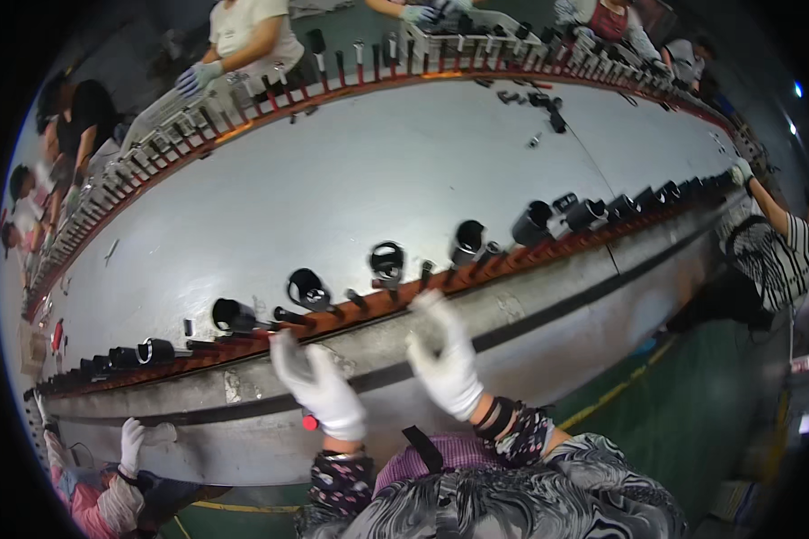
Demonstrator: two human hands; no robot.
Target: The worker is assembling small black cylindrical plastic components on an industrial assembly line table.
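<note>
My left hand (324,388), in a white glove, is held over the metal front ledge (512,310) with thumb and fingers apart. Its fingertips are close to the red-brown rail (355,310), below a black hollow cylindrical part (231,314). My right hand (447,361), gloved too, has its thumb and fingers spread, and nothing shows between them. Its fingertips reach up to the rail, just under a short black upright piece (426,271). Between my hands, further in, a black ring-shaped part (386,260) stands on the rail. Another black hollow part (307,289) leans to its left.
A wide grey table (333,180) lies beyond the rail. Along its far edge stand several dark handle-like parts (360,67). Loose black pieces (539,101) lie at the far right. Co-workers sit around, including one in striped clothing (773,256). A red button (310,421) sits on the front panel.
</note>
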